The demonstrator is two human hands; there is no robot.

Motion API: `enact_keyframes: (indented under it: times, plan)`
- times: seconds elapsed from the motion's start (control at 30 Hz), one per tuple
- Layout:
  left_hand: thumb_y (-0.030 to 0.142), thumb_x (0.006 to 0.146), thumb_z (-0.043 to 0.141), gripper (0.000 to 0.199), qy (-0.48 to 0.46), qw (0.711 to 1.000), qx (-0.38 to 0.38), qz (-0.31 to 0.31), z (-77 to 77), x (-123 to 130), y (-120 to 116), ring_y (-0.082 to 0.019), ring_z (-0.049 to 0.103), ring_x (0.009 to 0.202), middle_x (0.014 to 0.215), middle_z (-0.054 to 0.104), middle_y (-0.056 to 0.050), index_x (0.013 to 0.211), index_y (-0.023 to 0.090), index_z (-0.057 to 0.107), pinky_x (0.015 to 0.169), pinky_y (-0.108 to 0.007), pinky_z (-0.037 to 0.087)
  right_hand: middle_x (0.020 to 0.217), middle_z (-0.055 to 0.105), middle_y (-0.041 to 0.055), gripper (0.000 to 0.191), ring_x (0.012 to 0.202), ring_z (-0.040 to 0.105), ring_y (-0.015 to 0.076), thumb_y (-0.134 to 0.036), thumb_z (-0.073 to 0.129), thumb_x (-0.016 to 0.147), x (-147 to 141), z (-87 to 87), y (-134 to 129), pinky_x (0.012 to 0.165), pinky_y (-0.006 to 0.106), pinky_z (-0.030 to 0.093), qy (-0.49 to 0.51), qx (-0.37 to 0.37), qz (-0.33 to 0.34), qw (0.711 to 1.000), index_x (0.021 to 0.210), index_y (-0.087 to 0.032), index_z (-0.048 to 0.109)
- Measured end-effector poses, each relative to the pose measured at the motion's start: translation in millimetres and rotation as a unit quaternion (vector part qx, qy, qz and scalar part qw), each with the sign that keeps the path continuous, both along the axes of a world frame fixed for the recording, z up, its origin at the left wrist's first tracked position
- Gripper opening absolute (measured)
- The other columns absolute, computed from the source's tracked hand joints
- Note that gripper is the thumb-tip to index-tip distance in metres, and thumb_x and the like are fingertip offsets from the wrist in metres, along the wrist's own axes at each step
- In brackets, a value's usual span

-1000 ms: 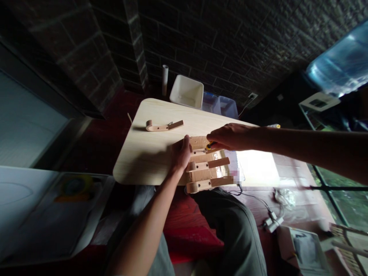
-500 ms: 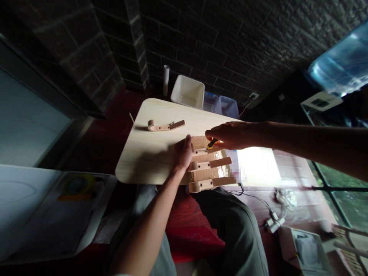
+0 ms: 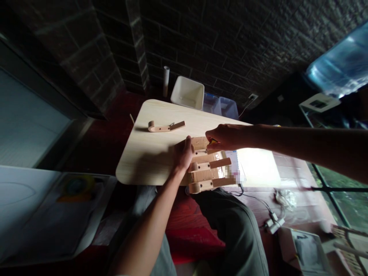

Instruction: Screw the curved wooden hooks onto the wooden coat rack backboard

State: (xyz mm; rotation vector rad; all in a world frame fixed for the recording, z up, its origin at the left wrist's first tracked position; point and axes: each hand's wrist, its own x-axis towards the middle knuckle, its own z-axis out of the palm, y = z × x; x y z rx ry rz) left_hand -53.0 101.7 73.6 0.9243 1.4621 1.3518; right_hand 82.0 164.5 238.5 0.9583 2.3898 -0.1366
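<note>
My left hand (image 3: 184,154) is closed on the left side of a cardboard box (image 3: 199,143), its thumb at the top edge. Several pale wooden hooks with dark screw holes lie across the box, such as the front wooden hook (image 3: 201,186) and the middle wooden hook (image 3: 204,166). Above the rear hook, my right hand (image 3: 225,136) is closed around a yellow-and-black screwdriver (image 3: 213,142). Most of its handle is inside my fingers, and its tip is hard to make out. A loose wooden hook (image 3: 165,128) rests on the table to the left.
The light wooden table (image 3: 143,161) has rounded corners. Behind it stand a white bin (image 3: 188,92), blue-tinted clear bins (image 3: 228,108) and a white tube (image 3: 166,81). A power strip (image 3: 274,224) with cables lies on the floor at right.
My right hand has turned slightly, covering more of the screwdriver's handle. My left hand and the box have stayed in place.
</note>
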Motion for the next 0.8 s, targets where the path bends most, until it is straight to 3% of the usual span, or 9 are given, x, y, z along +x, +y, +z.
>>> enact_keyframes:
  times: [0.1, 0.27, 0.5, 0.7, 0.8]
  plan:
    - [0.069, 0.094, 0.045, 0.066, 0.002, 1.000, -0.003, 0.003, 1.4, 0, 0, -0.013, 0.045, 0.045, 0.047, 0.047, 0.002, 0.050, 0.021, 0.046, 0.049, -0.028, 0.032, 0.095, 0.076, 0.0103, 0.025, 0.074, 0.066, 0.0205, -0.032, 0.065, 0.092, 2, 1.2, -3, 0.059, 0.029, 0.035, 0.004, -0.011, 0.013, 1.000, 0.113, -0.019, 0.067]
    - [0.069, 0.094, 0.046, 0.065, 0.008, 1.000, 0.013, 0.000, -0.7, -1, -2, -0.013, 0.046, 0.047, 0.048, 0.048, 0.002, 0.051, 0.021, 0.048, 0.051, -0.028, 0.034, 0.092, 0.075, 0.0071, 0.013, 0.076, 0.066, 0.0179, -0.027, 0.061, 0.095, 8, 1.0, -2, 0.062, 0.027, 0.035, 0.030, -0.038, 0.070, 0.996, 0.105, -0.019, 0.067]
    - [0.067, 0.095, 0.044, 0.063, 0.003, 1.000, 0.012, -0.004, 0.5, -1, -4, -0.014, 0.048, 0.047, 0.047, 0.049, 0.001, 0.051, 0.022, 0.045, 0.050, -0.027, 0.034, 0.085, 0.074, 0.0088, 0.030, 0.071, 0.065, 0.0191, -0.046, 0.065, 0.093, -4, -2.6, 2, 0.056, 0.026, 0.031, -0.004, 0.001, 0.015, 1.000, 0.099, -0.017, 0.070]
    - [0.068, 0.095, 0.046, 0.062, 0.009, 1.000, 0.011, -0.002, -2.1, 0, -3, -0.013, 0.045, 0.047, 0.049, 0.048, 0.002, 0.053, 0.021, 0.046, 0.050, -0.028, 0.032, 0.088, 0.075, 0.0082, 0.032, 0.070, 0.065, 0.0191, -0.042, 0.068, 0.091, -2, -2.8, -1, 0.057, 0.026, 0.032, -0.010, -0.016, 0.000, 1.000, 0.111, -0.018, 0.066]
    - [0.070, 0.093, 0.046, 0.063, 0.015, 1.000, 0.005, 0.004, -3.9, 0, -3, -0.013, 0.043, 0.048, 0.049, 0.046, 0.002, 0.053, 0.021, 0.046, 0.050, -0.029, 0.030, 0.094, 0.075, 0.0074, 0.034, 0.073, 0.066, 0.0184, -0.034, 0.071, 0.089, 3, -1.2, -1, 0.058, 0.026, 0.033, 0.002, -0.023, 0.034, 0.999, 0.117, -0.019, 0.062]
